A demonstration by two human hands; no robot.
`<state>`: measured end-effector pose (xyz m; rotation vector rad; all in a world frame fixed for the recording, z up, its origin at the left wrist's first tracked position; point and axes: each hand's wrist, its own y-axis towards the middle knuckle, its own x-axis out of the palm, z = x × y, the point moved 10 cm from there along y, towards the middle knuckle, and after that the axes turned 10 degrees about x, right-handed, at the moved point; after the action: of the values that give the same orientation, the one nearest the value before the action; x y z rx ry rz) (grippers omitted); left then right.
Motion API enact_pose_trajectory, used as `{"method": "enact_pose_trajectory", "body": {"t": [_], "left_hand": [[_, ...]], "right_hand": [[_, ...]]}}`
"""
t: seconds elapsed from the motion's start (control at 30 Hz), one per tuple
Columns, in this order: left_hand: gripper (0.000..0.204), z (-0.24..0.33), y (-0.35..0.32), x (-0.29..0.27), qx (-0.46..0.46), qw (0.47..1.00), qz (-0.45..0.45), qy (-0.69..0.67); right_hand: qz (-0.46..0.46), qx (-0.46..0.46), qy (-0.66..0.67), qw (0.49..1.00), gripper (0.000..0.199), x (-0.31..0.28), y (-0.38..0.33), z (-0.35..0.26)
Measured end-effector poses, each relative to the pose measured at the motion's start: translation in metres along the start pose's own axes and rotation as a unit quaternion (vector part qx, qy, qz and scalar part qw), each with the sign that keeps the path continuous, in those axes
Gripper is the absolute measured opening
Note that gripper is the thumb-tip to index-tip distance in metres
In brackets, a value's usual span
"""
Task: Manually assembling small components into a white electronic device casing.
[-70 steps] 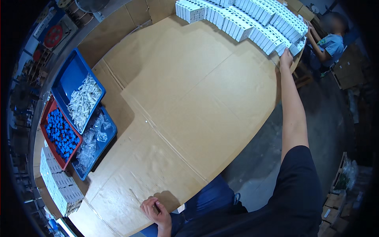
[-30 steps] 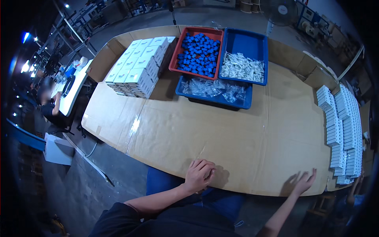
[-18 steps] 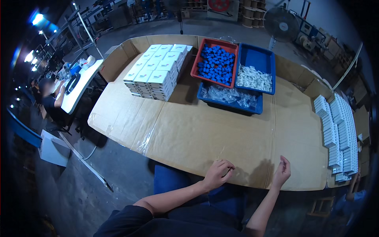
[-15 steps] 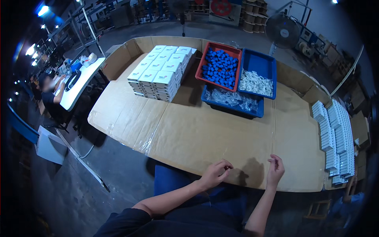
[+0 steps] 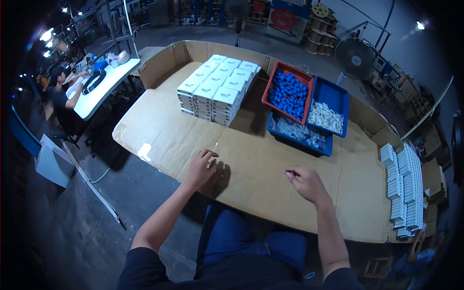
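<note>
My left hand hovers over the near edge of the cardboard-covered table, its fingers loosely bent and apart from the thumb, with nothing visible in it. To the right, my right hand is above the cardboard too, fingertips drawn close to the thumb; anything between them is too small to make out. Beyond the hands stands a block of stacked white boxes. Nearest to my right hand is a blue bin of clear plastic bags. A red bin of blue parts and a blue bin of small white pieces rest above it.
Rows of white boxes line the table's right end. Raised cardboard walls border the far side. At the left, a person sits at a white table. A fan stands behind the bins.
My hands have moved apart, the left one leftward and forward, the right one forward and turned inward. The view has shifted, so the boxes and bins appear farther right.
</note>
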<state>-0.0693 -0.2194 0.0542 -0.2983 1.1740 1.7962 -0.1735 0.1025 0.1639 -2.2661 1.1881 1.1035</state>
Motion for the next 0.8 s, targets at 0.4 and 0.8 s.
{"method": "enact_pose_trajectory", "body": {"t": [0.4,0.8], "left_hand": [[0.026,-0.047,0.009,-0.017,-0.041,0.991,0.015,0.127],[0.038,-0.065,0.021,-0.007,-0.098,0.984,-0.042,0.143]], "right_hand": [[0.04,-0.135,-0.02,0.99,0.022,-0.041,0.282,-0.087],[0.011,0.03,0.072,0.997,0.033,0.001,0.601,0.016]]}}
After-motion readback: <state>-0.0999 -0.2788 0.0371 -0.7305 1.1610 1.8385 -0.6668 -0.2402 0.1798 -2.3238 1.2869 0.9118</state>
